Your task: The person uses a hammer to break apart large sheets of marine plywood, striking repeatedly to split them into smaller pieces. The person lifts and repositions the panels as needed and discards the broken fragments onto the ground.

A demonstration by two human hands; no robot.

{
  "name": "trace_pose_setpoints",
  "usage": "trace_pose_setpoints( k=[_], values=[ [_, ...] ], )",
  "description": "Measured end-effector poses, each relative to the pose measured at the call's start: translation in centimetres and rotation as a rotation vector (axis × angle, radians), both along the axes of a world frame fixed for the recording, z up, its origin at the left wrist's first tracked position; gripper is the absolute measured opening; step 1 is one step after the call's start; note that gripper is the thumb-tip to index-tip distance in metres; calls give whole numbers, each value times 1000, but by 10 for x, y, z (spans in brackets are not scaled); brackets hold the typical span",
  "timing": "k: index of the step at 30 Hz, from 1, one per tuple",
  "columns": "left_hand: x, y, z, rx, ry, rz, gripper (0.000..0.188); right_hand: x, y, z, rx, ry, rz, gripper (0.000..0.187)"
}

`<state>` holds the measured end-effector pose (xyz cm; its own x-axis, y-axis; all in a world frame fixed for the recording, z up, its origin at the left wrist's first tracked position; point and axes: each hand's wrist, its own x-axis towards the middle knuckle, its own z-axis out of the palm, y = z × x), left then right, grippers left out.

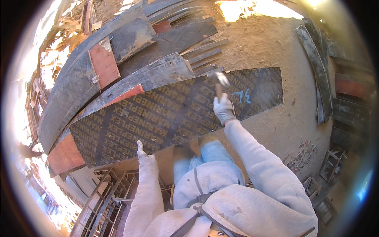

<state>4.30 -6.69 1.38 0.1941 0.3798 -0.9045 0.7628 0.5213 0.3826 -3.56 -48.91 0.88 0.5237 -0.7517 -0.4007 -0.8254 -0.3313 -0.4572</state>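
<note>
My right hand (223, 109), in a pale knitted glove, is closed around the handle of a hammer (220, 80). The hammer's metal head is slightly blurred above a long dark plywood panel (158, 114) with repeated yellowish lettering and a light-blue handwritten mark near its right end. At the panel's near edge is my gloved left hand (144, 150), with one digit stretched up over the face. Its other fingers are hidden, and it seems to grip the edge. The panel spans the space before my legs, and its left end meets a reddish board (66, 155).
Beyond the panel, worn dark boards (134, 75) lie piled with a red piece (104, 63) on top. More boards (316, 71) stand at the right. Brown dirt ground (260, 47) shows behind, and wood scraps (303, 154) lie at right. Metal frames (104, 197) stand at lower left.
</note>
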Motion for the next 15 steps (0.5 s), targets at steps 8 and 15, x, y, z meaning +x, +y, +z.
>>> trace_pose_setpoints(
  k=[8,15],
  values=[
    [-17,-26,20,-39,-99,-20,53,12,-7,11,-97,-2,62,36],
    [-58,-63,22,113,-75,-1,91,23,-9,73,295,-175,-127,45]
  ],
)
